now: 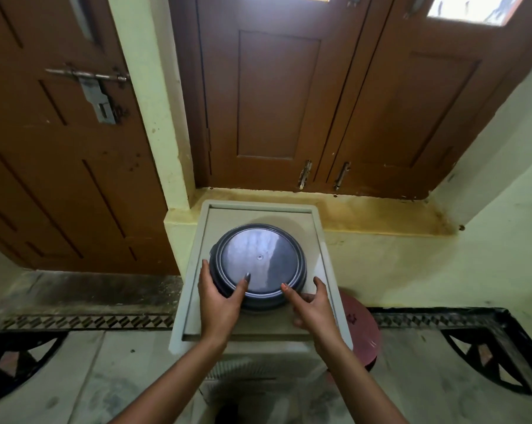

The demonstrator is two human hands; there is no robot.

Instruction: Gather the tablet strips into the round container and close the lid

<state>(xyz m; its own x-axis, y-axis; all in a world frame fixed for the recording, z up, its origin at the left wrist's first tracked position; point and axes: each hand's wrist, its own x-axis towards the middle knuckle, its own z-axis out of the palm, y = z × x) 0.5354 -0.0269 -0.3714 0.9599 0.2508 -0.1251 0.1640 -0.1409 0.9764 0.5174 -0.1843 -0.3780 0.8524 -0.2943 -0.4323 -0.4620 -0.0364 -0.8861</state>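
A dark round container (pixel 260 302) stands on a pale grey table top (pixel 316 231), with its dark lid (pixel 258 258) lying flat on top of it. My left hand (pixel 220 296) grips the container's near left side, thumb resting on the lid's edge. My right hand (pixel 312 307) is at the near right side, thumb on the lid rim and fingers curled beside the wall. No tablet strips show; the inside of the container is hidden by the lid.
The table stands against a yellow ledge (pixel 381 215) below brown shutters (pixel 277 96). A brown door (pixel 60 148) is at the left. A reddish round stool (pixel 361 328) sits under the table's right edge, on a patterned floor.
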